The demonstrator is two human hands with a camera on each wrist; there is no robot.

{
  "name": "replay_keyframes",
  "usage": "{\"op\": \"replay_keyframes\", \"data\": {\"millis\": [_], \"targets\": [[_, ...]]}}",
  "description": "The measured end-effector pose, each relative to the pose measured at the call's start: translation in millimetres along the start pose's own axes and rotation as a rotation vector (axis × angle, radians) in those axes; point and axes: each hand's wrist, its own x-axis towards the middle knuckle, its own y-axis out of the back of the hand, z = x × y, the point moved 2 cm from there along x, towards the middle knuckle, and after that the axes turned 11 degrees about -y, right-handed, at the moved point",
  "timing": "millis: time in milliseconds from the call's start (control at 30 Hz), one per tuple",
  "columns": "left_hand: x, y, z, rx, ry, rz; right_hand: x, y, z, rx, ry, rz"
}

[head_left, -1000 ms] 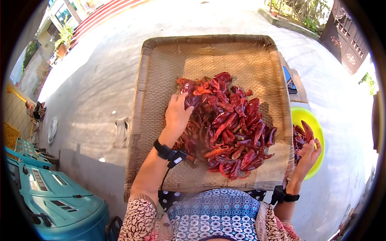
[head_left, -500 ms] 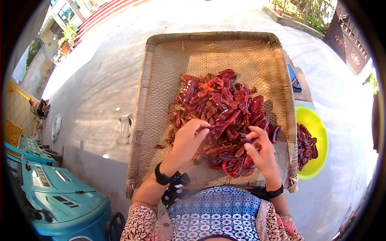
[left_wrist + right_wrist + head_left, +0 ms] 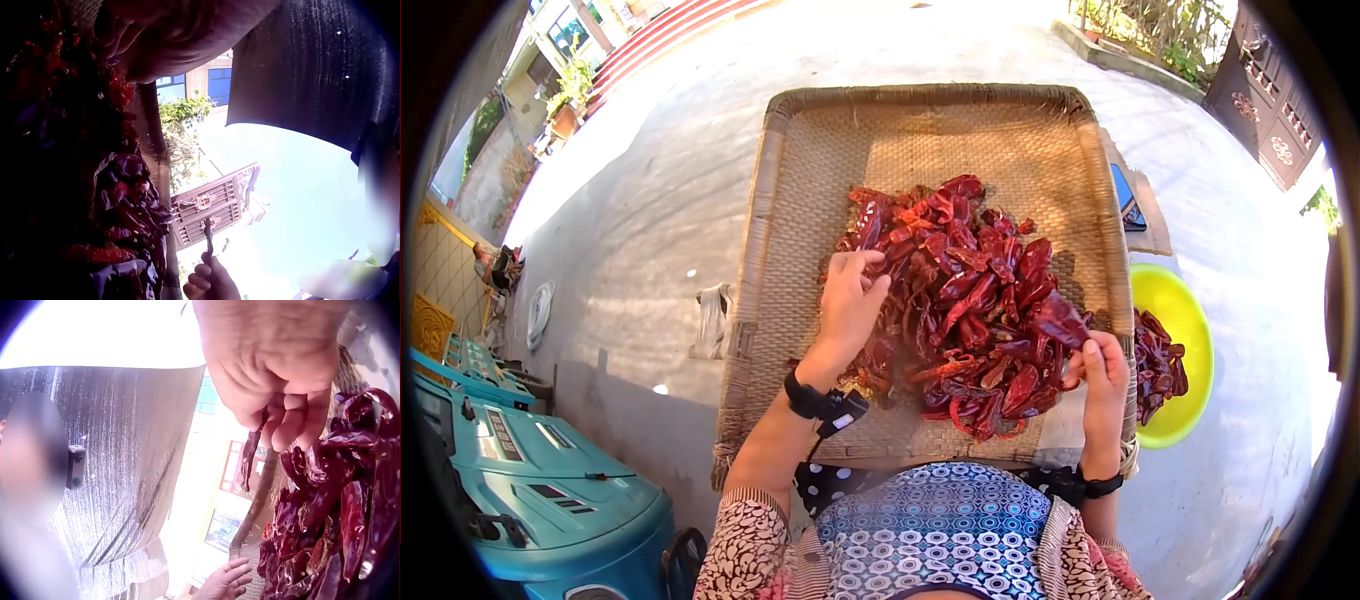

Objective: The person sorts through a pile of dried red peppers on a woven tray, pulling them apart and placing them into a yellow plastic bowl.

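Observation:
A heap of dried red chili peppers [image 3: 970, 290] lies in a shallow woven tray [image 3: 820, 150]. My right hand [image 3: 1102, 380] pinches one dried chili pepper [image 3: 1060, 318] over the heap's right side; the right wrist view shows that pepper [image 3: 251, 459] hanging between thumb and fingers. At the heap's left edge is my left hand [image 3: 850, 305], palm down, its fingers loosely extended. The right wrist view also catches the left hand [image 3: 226, 581] with spread fingers and nothing in them.
A yellow-green basin [image 3: 1195, 310] holding more dried chili peppers [image 3: 1158, 365] stands right of the tray. Behind it, a phone [image 3: 1128, 200] lies on a board [image 3: 1150, 215]. A teal vehicle [image 3: 550, 500] is parked at the lower left.
The right hand went from the basin with a pepper to the heap, and now holds a pepper at the heap's right side. The left hand moved to the heap's middle, then back to its left edge.

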Motion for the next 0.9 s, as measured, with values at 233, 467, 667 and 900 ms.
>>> {"op": "replay_keyframes", "data": {"millis": [233,467,667,900], "targets": [[37.5,-0.3,-31.1,0.426,-0.074,-0.123,14.6,84.4,-1.8,0.85,0.016,0.252],[27.1,-0.3,-15.4,0.254,-0.032,-0.048,12.5,57.4,17.0,0.598,-0.04,0.107],[-15.0,20.3,16.6,0.048,-0.066,-0.015,5.5,-8.9,10.6,0.161,-0.037,-0.153],[-76.8,25.0,59.0,0.035,-0.308,-0.019,-4.5,-80.5,-3.9,-0.246,-0.021,-0.601]]}}
